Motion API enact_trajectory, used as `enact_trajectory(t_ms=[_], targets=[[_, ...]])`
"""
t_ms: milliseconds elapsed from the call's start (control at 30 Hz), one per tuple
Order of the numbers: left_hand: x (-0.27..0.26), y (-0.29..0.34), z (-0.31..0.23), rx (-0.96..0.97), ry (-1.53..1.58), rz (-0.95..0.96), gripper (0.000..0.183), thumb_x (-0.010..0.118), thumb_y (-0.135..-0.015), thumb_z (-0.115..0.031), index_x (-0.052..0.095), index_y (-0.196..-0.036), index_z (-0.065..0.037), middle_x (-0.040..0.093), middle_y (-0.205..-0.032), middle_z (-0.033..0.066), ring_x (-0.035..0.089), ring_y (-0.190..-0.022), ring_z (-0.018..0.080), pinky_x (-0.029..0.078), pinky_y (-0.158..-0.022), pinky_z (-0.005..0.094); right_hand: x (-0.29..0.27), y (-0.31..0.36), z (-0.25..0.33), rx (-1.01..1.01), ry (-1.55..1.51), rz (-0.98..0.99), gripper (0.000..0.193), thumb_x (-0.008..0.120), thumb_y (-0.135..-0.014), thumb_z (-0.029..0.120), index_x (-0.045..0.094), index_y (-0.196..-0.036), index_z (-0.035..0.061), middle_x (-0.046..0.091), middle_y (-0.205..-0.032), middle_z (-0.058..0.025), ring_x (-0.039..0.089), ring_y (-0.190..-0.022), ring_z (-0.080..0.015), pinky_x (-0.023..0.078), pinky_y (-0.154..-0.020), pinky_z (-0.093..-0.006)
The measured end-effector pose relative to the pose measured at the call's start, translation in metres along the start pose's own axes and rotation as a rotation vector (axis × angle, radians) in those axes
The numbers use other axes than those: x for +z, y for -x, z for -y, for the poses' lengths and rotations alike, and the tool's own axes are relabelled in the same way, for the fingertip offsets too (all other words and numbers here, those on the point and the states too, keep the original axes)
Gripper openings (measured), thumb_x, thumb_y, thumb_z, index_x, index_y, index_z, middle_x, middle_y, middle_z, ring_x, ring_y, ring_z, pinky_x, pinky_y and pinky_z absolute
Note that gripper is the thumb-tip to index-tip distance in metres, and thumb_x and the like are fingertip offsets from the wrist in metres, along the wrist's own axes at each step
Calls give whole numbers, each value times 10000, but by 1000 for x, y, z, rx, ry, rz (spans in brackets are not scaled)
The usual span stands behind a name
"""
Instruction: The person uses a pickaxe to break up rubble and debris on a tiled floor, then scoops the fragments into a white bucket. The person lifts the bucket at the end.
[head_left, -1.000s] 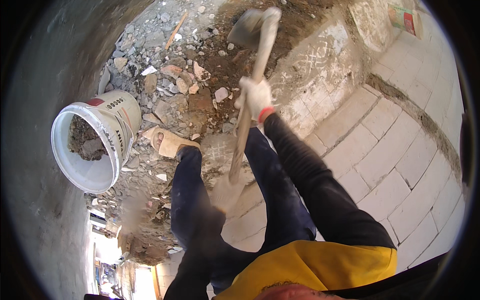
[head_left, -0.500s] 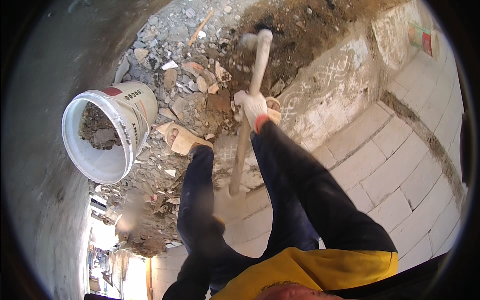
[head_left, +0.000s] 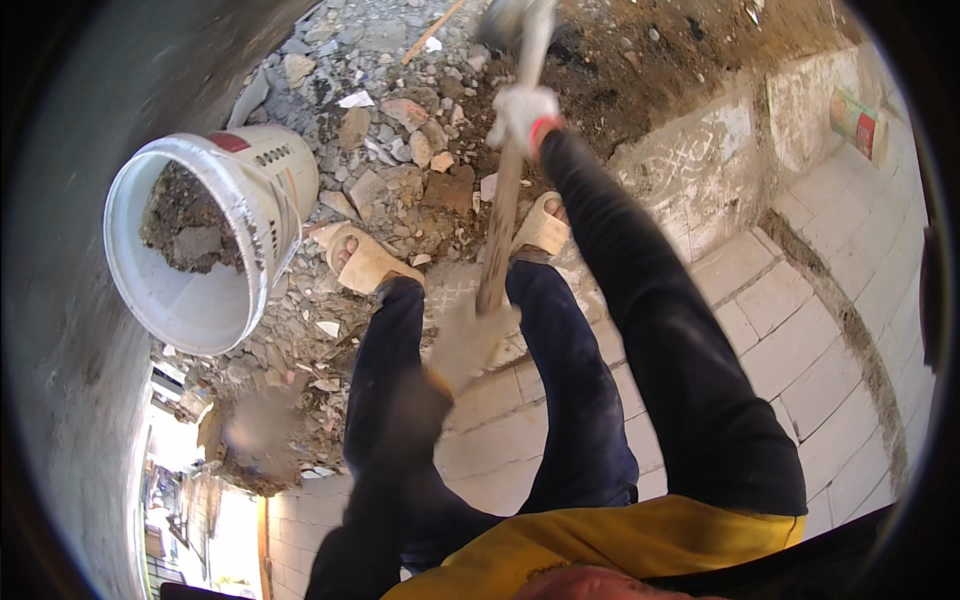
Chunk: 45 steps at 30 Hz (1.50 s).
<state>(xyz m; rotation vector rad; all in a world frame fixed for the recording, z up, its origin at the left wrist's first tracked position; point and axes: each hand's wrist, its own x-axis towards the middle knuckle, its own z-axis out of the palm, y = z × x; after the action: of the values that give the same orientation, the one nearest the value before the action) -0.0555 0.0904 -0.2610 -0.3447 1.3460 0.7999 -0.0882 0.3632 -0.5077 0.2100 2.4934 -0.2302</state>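
A long wooden-handled tool [head_left: 503, 200] slants up between my feet. Its grey head is blurred at the top edge, so its exact kind is unclear. High on the handle, my right hand [head_left: 525, 115], in a whitish glove with a red cuff, is closed round the wood. My left hand [head_left: 470, 345], also gloved and smeared by motion, is wrapped about the handle's lower end. Broken stones and rubble [head_left: 390, 150] lie beyond my feet, beside dark loose soil [head_left: 620, 60] under the tool's head.
A white bucket [head_left: 290, 180] with rubble inside lies tipped on its side at the left, near a grey wall [head_left: 70, 300]. My sandalled feet [head_left: 365, 262] stand on the debris edge. Pale tiles [head_left: 770, 310] cover the right side. A small printed container [head_left: 858, 128] is at the far right.
The tool has risen toward the top edge, its head now partly out of view. Both my hands have moved up with it, and my right arm is stretched further out.
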Motion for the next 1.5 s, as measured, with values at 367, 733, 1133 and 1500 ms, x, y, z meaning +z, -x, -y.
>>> enact_trajectory(t_ms=[367, 733, 1133, 1500], targets=[[26, 179, 4, -371, 456, -52, 212, 744, -1000, -271, 658, -1002, -77, 528, -660, -33, 488, -459, 83, 359, -423, 269, 43, 108, 131, -154, -330, 237, 166, 699, -927, 208, 834, -973, 123, 819, -937, -108, 817, -877, -308, 618, -721, -467], [70, 185, -58, -125, 956, 221, 362, 633, -1074, -237, 515, -1352, -38, 624, -905, 44, 583, -622, 131, 496, -574, 297, -13, 85, 57, 737, -1933, 661, 155, 744, -915, 81, 598, -914, 134, 574, -784, -10, 617, -668, -206, 630, -722, -460], [53, 337, -110, 203, 661, 486, 861, 674, -1034, -239, 200, -1729, -59, 617, -1305, 153, 658, -998, 161, 574, -904, 340, -177, 154, 29, 753, -2031, 389, 172, 703, -966, 135, 558, -875, 154, 522, -683, 43, 524, -529, -142, 494, -514, -307], [-147, 603, -66, 568, -717, -318, 713, 834, -905, -370, 558, -1515, -124, 766, -1095, 209, 786, -936, 331, 621, -818, 452, -396, 257, 250, 605, -2388, -45, 151, 747, -953, 162, 599, -924, 158, 576, -781, 0, 610, -723, -203, 583, -763, -383]])
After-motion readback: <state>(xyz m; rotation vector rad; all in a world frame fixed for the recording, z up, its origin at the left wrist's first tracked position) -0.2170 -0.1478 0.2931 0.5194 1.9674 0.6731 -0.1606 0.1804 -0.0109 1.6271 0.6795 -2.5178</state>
